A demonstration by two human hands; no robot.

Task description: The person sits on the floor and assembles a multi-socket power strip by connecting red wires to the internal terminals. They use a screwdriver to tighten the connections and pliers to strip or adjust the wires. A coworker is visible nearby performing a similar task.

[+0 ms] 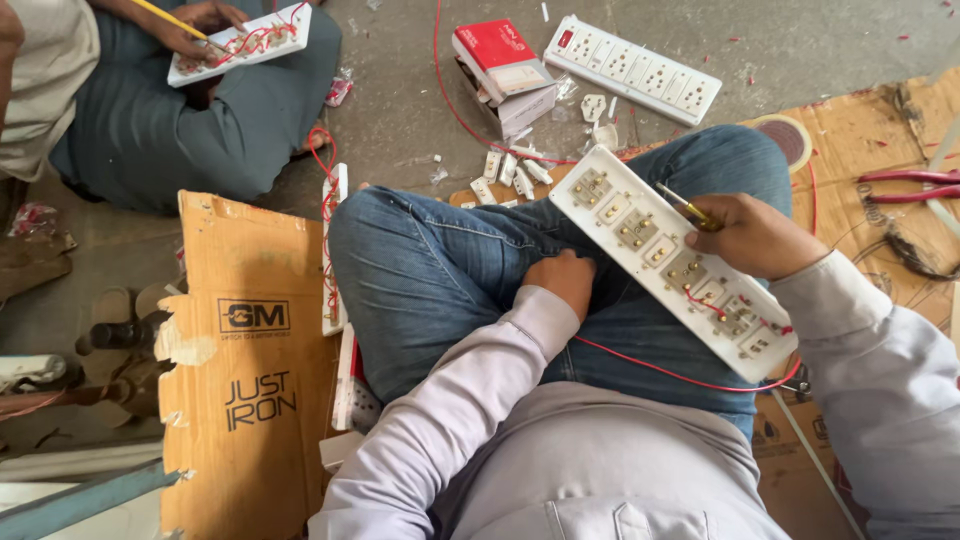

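So the long white plastic socket strip [672, 258] lies back-up across the jeans lap, brass terminals and thin red wire [690, 378] showing. Right hand [755, 236] has its fingers pinched round a yellow-handled screwdriver [686, 207] over it; left hand [562, 279] props the strip's edge, fingers curled under, can't tell their grip. Further out on the floor: loose white sockets [512, 172], red-and-white cardboard box [505, 72], finished white strip [632, 68].

I'm sitting cross-legged on the bare concrete floor [400, 120] of a small, informal electrical assembly workshop. Flattened cardboard [250, 350] serves as my mat. At the top of the frame lie a finished white power strip [632, 68], a red and white box [503, 72], loose socket parts [515, 172] and red wire [445, 90]. Red-handled pliers [910, 186] rest at the right edge. At upper left, another person [150, 110] wires a strip too.
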